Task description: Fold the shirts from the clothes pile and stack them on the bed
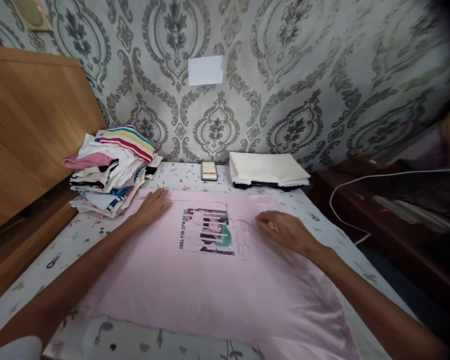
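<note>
Fingers of our left hand (152, 207) lie stretched out and slightly apart, palm down, near the far left edge of the pink garment (172, 290). Those of our right hand (287, 231) are curled in, thumb near forefinger, beside the printed design (210, 232); we cannot tell whether they pinch the cloth or only rest against it. We have the garment spread across the patterned white cover (142, 346), print upward with its lettering running sideways.

A thin crease runs from the print toward our right fingers, so a pull on that side could, we judge, deepen it into a ridge or drag the design askew. Our left palm seems to be the only flat hold on the cloth; if it presses too lightly, the whole piece could slide. Toward the near right the fabric lies in loose ripples, and smoothing only the far part would probably leave those bunched.

Just beyond our left hand leans an uneven stack of clothes (110, 172); a wide sweep of that arm could topple it onto the garment. A hard push away from us might also nudge the folded white cloth (268, 168) toward the patterned wall (236, 120).
</note>
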A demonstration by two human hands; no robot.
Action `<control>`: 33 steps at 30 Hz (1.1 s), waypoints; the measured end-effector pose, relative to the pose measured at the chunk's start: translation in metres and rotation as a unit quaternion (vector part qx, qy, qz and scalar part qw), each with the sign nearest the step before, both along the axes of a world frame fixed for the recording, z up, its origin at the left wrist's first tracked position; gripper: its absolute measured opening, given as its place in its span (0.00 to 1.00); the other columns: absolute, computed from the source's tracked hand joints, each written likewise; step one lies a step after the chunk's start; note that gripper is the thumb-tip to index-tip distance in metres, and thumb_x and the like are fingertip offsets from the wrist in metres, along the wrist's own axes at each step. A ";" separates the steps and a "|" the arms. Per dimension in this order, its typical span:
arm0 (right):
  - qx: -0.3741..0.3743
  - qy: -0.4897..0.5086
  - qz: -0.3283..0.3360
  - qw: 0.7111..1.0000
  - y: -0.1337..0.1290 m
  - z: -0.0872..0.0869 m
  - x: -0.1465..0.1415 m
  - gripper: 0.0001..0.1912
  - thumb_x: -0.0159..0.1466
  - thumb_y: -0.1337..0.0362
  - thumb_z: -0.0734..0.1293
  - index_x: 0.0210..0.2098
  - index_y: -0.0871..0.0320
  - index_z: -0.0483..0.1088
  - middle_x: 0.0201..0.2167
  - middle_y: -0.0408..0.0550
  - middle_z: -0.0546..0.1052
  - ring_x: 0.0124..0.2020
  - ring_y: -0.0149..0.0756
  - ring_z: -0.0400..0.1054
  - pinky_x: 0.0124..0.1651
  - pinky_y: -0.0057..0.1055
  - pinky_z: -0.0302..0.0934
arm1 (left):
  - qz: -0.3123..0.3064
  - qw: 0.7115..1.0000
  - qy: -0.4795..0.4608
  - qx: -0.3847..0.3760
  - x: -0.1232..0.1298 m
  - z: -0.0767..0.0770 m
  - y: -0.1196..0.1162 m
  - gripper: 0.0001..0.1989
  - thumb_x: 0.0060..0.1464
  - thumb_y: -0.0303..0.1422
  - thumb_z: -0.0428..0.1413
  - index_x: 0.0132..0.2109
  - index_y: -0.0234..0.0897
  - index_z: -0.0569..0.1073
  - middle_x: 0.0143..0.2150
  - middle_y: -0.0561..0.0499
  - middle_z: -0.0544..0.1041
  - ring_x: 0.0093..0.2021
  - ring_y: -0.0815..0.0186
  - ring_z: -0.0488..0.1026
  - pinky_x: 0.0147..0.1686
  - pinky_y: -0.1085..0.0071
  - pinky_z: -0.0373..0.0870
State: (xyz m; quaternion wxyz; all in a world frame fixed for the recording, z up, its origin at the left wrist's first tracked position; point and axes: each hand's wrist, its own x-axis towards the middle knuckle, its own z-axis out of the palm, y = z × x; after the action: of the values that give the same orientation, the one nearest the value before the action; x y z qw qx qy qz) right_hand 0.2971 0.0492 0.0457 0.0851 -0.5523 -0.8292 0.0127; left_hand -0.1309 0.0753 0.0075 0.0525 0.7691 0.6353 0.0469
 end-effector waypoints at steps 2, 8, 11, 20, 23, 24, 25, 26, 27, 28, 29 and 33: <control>-0.007 0.020 -0.012 1.000 0.019 0.002 -0.010 0.16 0.68 0.61 0.57 0.40 0.54 0.77 0.42 0.49 0.81 0.38 0.40 0.74 0.37 0.32 0.62 | -0.007 1.000 -0.004 0.014 0.005 0.000 0.001 0.34 0.67 0.48 0.37 0.71 0.30 0.54 0.74 0.36 0.52 0.74 0.54 0.45 0.70 0.53 0.44; -0.022 0.023 -0.008 0.999 0.056 -0.008 -0.037 0.19 0.68 0.61 0.60 0.56 0.60 0.72 0.56 0.56 0.75 0.56 0.46 0.68 0.57 0.38 0.62 | -0.038 0.994 0.064 0.076 0.010 0.017 0.004 0.23 0.65 0.35 0.43 0.62 0.31 0.67 0.67 0.37 0.66 0.68 0.54 0.61 0.65 0.54 0.57; -0.047 -0.011 -0.008 0.999 0.051 -0.010 -0.037 0.22 0.65 0.59 0.66 0.57 0.60 0.70 0.58 0.59 0.72 0.57 0.50 0.67 0.57 0.42 0.62 | -0.045 0.988 0.122 0.082 -0.004 0.029 0.003 0.18 0.63 0.29 0.44 0.51 0.33 0.75 0.54 0.39 0.77 0.55 0.55 0.73 0.56 0.57 0.67; -0.058 -0.039 0.062 0.996 -0.005 -0.001 -0.012 0.14 0.66 0.61 0.66 0.51 0.57 0.71 0.48 0.53 0.75 0.49 0.42 0.68 0.50 0.35 0.61 | -0.020 0.976 0.209 0.056 -0.026 0.037 -0.006 0.23 0.62 0.21 0.38 0.49 0.30 0.76 0.52 0.35 0.77 0.52 0.48 0.75 0.42 0.56 0.74; -0.048 -0.074 0.041 0.995 -0.011 -0.001 -0.015 0.15 0.67 0.72 0.60 0.50 0.58 0.71 0.47 0.53 0.75 0.49 0.40 0.67 0.49 0.33 0.60 | -0.008 0.972 0.233 0.038 -0.020 0.042 -0.009 0.24 0.63 0.20 0.35 0.52 0.29 0.74 0.55 0.35 0.75 0.55 0.47 0.73 0.40 0.55 0.74; -0.046 -0.084 0.034 0.995 -0.011 -0.001 -0.017 0.16 0.68 0.74 0.59 0.50 0.58 0.72 0.47 0.53 0.75 0.49 0.40 0.67 0.48 0.32 0.60 | -0.005 0.971 0.238 0.032 -0.018 0.044 -0.010 0.24 0.63 0.19 0.35 0.52 0.28 0.73 0.55 0.35 0.75 0.55 0.47 0.73 0.40 0.55 0.74; -0.044 -0.094 0.025 0.994 -0.011 -0.002 -0.019 0.16 0.68 0.75 0.58 0.49 0.59 0.72 0.47 0.53 0.76 0.48 0.40 0.67 0.47 0.32 0.60 | -0.002 0.970 0.242 0.025 -0.017 0.046 -0.011 0.24 0.63 0.19 0.34 0.53 0.28 0.73 0.56 0.35 0.75 0.55 0.48 0.73 0.40 0.55 0.75; -0.042 -0.103 0.013 0.994 -0.010 -0.002 -0.020 0.15 0.68 0.75 0.58 0.47 0.59 0.73 0.46 0.53 0.76 0.48 0.40 0.67 0.46 0.31 0.60 | 0.001 0.970 0.244 0.018 -0.016 0.048 -0.012 0.25 0.63 0.19 0.34 0.54 0.28 0.72 0.56 0.35 0.75 0.56 0.48 0.73 0.41 0.55 0.75; -0.039 -0.109 -0.002 0.993 -0.009 -0.003 -0.020 0.15 0.68 0.75 0.58 0.45 0.59 0.73 0.45 0.54 0.77 0.47 0.40 0.67 0.45 0.31 0.60 | 0.002 0.969 0.245 0.014 -0.016 0.048 -0.012 0.25 0.64 0.20 0.34 0.55 0.28 0.72 0.56 0.35 0.74 0.56 0.48 0.73 0.41 0.55 0.75; -0.034 -0.113 -0.015 0.993 -0.008 -0.003 -0.020 0.14 0.68 0.75 0.58 0.44 0.59 0.73 0.45 0.54 0.77 0.46 0.40 0.67 0.44 0.31 0.60 | 0.003 0.969 0.246 0.013 -0.016 0.049 -0.012 0.25 0.64 0.20 0.34 0.55 0.28 0.72 0.56 0.35 0.74 0.56 0.49 0.73 0.42 0.56 0.75; -0.030 -0.114 -0.027 0.993 -0.008 -0.003 -0.020 0.14 0.68 0.75 0.58 0.44 0.60 0.74 0.45 0.54 0.77 0.46 0.41 0.67 0.43 0.32 0.60 | 0.003 0.969 0.247 0.015 -0.017 0.049 -0.013 0.24 0.64 0.20 0.34 0.56 0.27 0.72 0.56 0.34 0.74 0.55 0.49 0.74 0.42 0.56 0.75; -0.010 -0.104 -0.055 0.993 -0.010 -0.002 -0.016 0.13 0.69 0.73 0.58 0.45 0.60 0.73 0.46 0.55 0.77 0.47 0.42 0.68 0.46 0.33 0.59 | 0.005 0.970 0.238 0.039 -0.021 0.049 -0.013 0.23 0.64 0.21 0.36 0.54 0.28 0.72 0.54 0.33 0.75 0.51 0.50 0.77 0.43 0.56 0.75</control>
State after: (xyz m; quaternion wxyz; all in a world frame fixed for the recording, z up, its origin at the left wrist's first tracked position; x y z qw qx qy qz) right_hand 0.2811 0.0393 0.0434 -0.0064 -0.5962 -0.8018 -0.0411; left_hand -0.1516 0.0618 0.0569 -0.1307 0.7565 0.6309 -0.1122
